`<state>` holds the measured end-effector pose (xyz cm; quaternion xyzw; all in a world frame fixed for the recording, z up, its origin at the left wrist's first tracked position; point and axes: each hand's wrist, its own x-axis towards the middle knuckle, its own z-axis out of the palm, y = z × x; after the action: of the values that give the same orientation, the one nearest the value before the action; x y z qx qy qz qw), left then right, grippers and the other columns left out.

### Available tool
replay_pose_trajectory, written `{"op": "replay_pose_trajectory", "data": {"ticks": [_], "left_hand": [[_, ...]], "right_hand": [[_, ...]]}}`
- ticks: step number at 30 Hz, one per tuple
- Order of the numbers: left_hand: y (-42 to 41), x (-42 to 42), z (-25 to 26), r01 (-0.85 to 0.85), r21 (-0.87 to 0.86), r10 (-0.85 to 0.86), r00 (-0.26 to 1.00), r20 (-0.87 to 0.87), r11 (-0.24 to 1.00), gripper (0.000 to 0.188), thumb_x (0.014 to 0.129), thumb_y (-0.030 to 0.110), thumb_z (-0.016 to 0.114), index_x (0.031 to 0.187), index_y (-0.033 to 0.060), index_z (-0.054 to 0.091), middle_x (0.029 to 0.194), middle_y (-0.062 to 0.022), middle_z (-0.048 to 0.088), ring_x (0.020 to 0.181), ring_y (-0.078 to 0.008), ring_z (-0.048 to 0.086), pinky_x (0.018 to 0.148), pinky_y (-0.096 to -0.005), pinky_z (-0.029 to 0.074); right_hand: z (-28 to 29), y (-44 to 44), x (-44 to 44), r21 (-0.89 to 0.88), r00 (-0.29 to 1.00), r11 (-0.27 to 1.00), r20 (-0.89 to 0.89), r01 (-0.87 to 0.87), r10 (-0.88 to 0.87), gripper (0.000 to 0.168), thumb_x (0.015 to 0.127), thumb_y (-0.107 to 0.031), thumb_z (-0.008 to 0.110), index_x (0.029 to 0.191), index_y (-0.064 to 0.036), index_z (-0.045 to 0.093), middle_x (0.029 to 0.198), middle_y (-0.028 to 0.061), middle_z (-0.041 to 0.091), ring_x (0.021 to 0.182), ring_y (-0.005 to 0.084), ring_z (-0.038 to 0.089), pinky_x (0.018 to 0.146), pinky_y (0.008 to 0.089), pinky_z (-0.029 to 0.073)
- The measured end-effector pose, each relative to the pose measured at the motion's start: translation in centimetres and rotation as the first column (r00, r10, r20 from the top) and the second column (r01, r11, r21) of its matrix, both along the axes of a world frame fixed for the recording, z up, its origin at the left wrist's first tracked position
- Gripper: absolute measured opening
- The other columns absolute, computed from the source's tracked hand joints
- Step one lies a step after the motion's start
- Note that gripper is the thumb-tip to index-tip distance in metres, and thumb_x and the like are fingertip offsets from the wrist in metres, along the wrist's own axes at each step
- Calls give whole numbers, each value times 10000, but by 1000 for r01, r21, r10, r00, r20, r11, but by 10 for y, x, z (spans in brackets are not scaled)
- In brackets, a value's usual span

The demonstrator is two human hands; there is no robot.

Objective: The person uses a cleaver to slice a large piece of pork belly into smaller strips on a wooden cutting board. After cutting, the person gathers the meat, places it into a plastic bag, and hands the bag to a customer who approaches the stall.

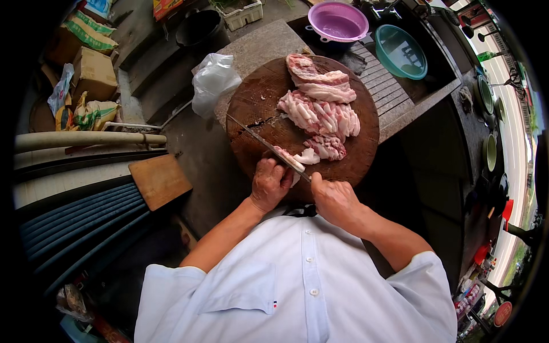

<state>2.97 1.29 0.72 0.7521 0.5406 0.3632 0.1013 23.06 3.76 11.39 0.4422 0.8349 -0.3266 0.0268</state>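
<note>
A long knife (266, 143) lies edge-on across the near left part of a round wooden chopping block (253, 103). My right hand (339, 203) is closed around its handle. My left hand (271, 180), fingers curled, presses a piece of raw meat close behind the blade; the piece is mostly hidden. Thin pale slices (291, 159) lie along the blade's far side. Beyond them are a small pile of redder sliced meat (327, 148), a larger heap of cut fatty strips (319, 113) and a thick uncut-looking slab (319, 79) near the block's far edge.
A crumpled clear plastic bag (214, 81) sits left of the block on the stone counter (270, 40). A pink plastic basin (338, 21) and a teal basin (401, 51) are at the sink, beyond a grooved drainboard (381, 79). A black bucket (201, 30) stands at the far left.
</note>
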Motion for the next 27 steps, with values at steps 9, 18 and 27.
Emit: {"op": "replay_pose_trajectory", "data": {"ticks": [9,18,27], "left_hand": [[6,4,4,8,66,-11,999,45,998,281,748,22,747,1005,29,634,1070,-143,616,996,-343,611,907,-431,497],[3,2,0,2,58,-2,1000,3,998,274,747,34,752,992,34,629,1061,-143,604,960,-345,602,882,-442,500],[5,5,2,-30,73,27,999,41,997,255,769,45,748,991,51,622,1014,-121,598,974,-329,608,911,-436,498]], "right_hand": [[17,-35,42,-67,996,998,87,22,-16,128,816,40,551,883,11,445,628,206,628,593,397,663,525,502,513],[-30,15,-21,123,995,992,-99,16,-4,111,834,20,548,880,14,448,661,214,651,614,394,673,552,501,526],[-24,-1,10,71,998,996,-45,54,-50,137,821,0,564,894,18,449,658,225,642,632,428,667,572,527,527]]}}
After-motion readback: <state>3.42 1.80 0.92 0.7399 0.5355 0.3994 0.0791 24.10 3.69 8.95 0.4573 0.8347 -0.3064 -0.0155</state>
